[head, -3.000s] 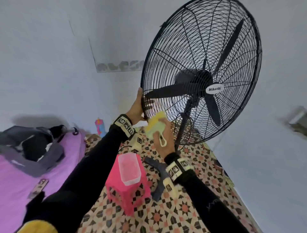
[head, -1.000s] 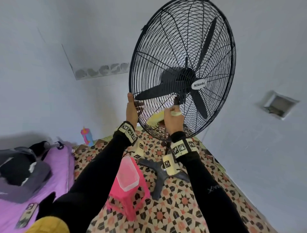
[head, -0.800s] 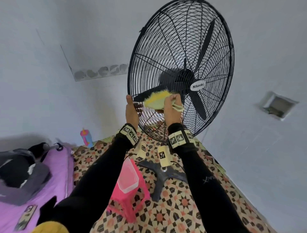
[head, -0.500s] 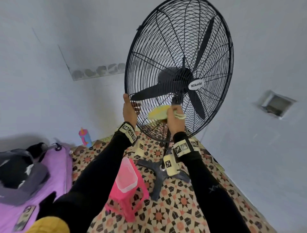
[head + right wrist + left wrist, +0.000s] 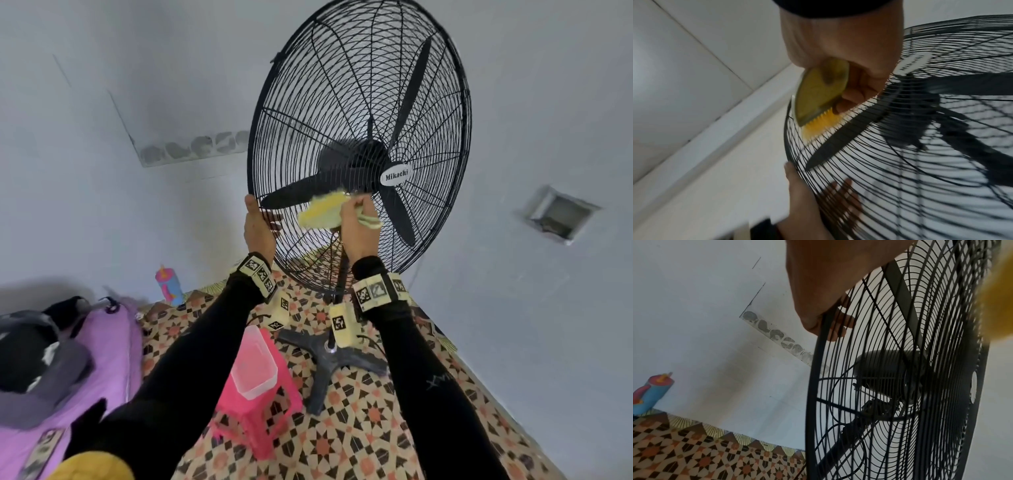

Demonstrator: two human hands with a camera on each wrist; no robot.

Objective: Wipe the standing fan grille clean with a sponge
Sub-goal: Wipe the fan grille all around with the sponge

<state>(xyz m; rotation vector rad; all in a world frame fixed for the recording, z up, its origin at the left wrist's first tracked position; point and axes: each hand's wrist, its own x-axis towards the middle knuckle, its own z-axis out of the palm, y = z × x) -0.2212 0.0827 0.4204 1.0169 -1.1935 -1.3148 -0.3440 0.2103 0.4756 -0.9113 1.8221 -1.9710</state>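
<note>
Mid-wipe, the right hand (image 5: 356,228) grips the sponge (image 5: 320,214) against the fan grille (image 5: 342,102) while the left hand (image 5: 258,229), fingers curled round its left rim, steadies it; next, probably unwiped wires.

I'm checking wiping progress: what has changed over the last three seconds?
The right hand, gripping the sponge, has stroked up and down and now sits higher on the grille, just left of the hub; three seconds ago it was near the bottom rim. The left hand still grips the left rim. Stool unmoved.
</note>
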